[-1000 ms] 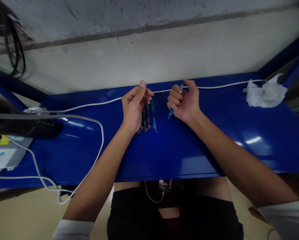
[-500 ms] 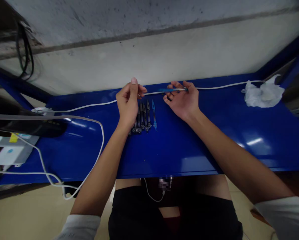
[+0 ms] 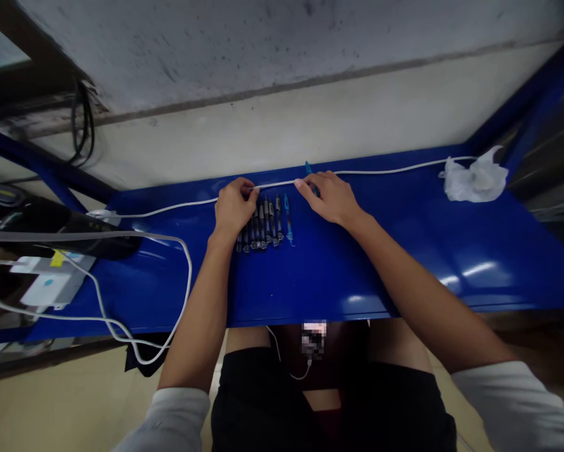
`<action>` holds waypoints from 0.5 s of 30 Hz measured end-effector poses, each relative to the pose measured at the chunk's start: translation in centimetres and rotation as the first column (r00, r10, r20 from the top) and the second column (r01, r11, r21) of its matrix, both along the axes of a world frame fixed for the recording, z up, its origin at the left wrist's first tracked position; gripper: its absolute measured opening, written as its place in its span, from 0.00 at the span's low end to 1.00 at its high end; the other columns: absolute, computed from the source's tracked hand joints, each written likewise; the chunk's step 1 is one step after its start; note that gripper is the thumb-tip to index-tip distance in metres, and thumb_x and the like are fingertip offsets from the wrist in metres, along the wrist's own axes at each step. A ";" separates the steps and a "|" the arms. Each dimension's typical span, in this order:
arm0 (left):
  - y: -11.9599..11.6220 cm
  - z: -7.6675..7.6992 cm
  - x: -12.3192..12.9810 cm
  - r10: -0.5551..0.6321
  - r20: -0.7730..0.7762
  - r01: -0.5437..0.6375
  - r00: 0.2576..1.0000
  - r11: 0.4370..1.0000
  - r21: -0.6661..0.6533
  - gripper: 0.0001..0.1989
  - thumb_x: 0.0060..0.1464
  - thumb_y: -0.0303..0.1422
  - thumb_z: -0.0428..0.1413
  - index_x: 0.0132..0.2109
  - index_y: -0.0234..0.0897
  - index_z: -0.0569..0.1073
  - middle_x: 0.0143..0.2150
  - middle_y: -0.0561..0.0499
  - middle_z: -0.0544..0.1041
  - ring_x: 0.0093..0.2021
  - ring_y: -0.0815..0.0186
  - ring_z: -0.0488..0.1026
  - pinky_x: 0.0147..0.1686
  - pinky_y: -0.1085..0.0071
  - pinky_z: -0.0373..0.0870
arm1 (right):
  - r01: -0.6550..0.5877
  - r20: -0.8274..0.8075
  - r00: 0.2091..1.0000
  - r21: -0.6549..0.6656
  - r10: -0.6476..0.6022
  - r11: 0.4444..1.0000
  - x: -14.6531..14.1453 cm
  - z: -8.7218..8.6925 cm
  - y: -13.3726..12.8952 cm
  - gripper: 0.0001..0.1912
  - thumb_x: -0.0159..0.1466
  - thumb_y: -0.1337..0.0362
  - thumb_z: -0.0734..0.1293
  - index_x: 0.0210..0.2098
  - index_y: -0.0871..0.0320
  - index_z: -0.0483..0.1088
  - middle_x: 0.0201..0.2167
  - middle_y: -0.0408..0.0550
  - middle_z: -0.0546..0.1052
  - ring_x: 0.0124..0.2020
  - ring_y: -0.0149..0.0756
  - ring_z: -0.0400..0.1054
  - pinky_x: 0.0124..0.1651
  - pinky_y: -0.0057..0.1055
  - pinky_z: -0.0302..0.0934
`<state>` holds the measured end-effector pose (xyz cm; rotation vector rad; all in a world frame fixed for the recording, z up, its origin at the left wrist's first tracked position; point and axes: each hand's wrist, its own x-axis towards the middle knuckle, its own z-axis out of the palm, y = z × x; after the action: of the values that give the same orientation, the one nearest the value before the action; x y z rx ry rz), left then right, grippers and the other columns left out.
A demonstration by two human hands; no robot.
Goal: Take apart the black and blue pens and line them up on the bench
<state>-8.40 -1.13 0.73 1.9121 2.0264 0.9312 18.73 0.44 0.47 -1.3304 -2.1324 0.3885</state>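
Several black pens (image 3: 262, 227) lie side by side on the blue table (image 3: 310, 270), with a blue pen (image 3: 288, 220) at the right end of the row. My left hand (image 3: 235, 204) is over the upper left of the row, its fingers curled and the thumb brought to the fingertips beside the white cable (image 3: 277, 184). Whatever is between those fingertips, if anything, is hidden. Right of the row, my right hand (image 3: 331, 196) is palm down and closed around another blue pen (image 3: 309, 168), whose tip sticks out above the fingers.
A crumpled white plastic bag (image 3: 477, 179) lies at the right end. To the left are a black cylindrical object (image 3: 98, 242), a white power strip (image 3: 51, 282) and a looping white cord (image 3: 188, 276). A wall (image 3: 178, 150) rises behind the table.
My right hand has turned from palm up to palm down, and its blue pen now points upward instead of sideways. My left hand has lowered onto the row, thumb closing toward its fingers.
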 end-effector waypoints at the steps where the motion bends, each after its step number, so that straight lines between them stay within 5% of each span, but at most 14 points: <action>1: -0.1 0.1 0.0 0.003 -0.013 -0.003 1.000 1.000 -0.008 0.09 0.66 0.39 0.62 0.48 0.42 0.82 0.44 0.43 0.87 0.40 0.55 0.79 0.47 0.57 0.73 | -0.005 0.057 0.998 0.027 0.004 1.000 0.0 -0.1 0.0 0.38 0.79 0.34 0.52 0.43 0.54 0.81 0.44 0.58 0.83 0.52 0.55 0.75 0.60 0.51 0.67; 10: -0.5 0.7 0.1 -0.023 -0.074 0.016 0.997 0.996 -0.087 0.15 0.63 0.34 0.63 0.56 0.42 0.81 0.44 0.43 0.86 0.46 0.50 0.81 0.49 0.53 0.74 | 0.056 0.262 0.962 0.104 -0.082 0.993 0.4 -0.9 0.9 0.28 0.81 0.48 0.57 0.57 0.61 0.81 0.58 0.67 0.79 0.63 0.63 0.71 0.62 0.55 0.68; 15: -0.8 0.9 0.1 -0.015 -0.119 0.007 0.993 0.997 -0.071 0.13 0.63 0.31 0.60 0.53 0.42 0.82 0.49 0.42 0.86 0.49 0.47 0.81 0.48 0.52 0.74 | 0.059 0.251 0.964 0.113 -0.086 0.992 0.3 -1.0 0.9 0.26 0.80 0.51 0.59 0.54 0.64 0.82 0.56 0.69 0.80 0.60 0.64 0.73 0.63 0.58 0.68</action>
<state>-8.31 -1.89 1.60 1.9832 2.0819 0.7494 19.07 1.34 -0.52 -1.4591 -2.2679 0.0757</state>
